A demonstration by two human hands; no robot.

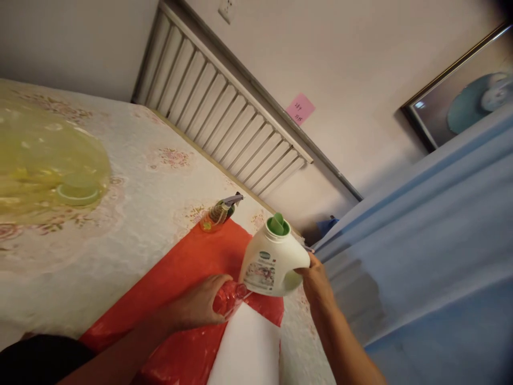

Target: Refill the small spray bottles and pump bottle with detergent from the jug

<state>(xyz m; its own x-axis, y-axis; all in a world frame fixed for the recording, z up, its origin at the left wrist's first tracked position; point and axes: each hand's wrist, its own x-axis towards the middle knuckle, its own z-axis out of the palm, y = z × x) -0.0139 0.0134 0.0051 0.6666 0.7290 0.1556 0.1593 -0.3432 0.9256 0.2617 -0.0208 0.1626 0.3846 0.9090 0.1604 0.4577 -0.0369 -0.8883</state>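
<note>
My right hand [315, 279] grips the handle of a white detergent jug [269, 262] with an open green spout, held upright above the table. My left hand [196, 305] wraps around a small clear bottle [230, 295] lying tilted on a red plastic sheet [188, 267], its open neck pointing toward the jug's base. The bottle's mouth sits just beside the jug.
A spray bottle with orange liquid [218, 214] lies at the red sheet's far edge. A yellow translucent container [44, 160] rests on the floral tablecloth [132, 176] at left. A white sheet [248, 347] lies near me. A radiator [224, 107] lines the wall; blue cloth [420, 240] hangs at right.
</note>
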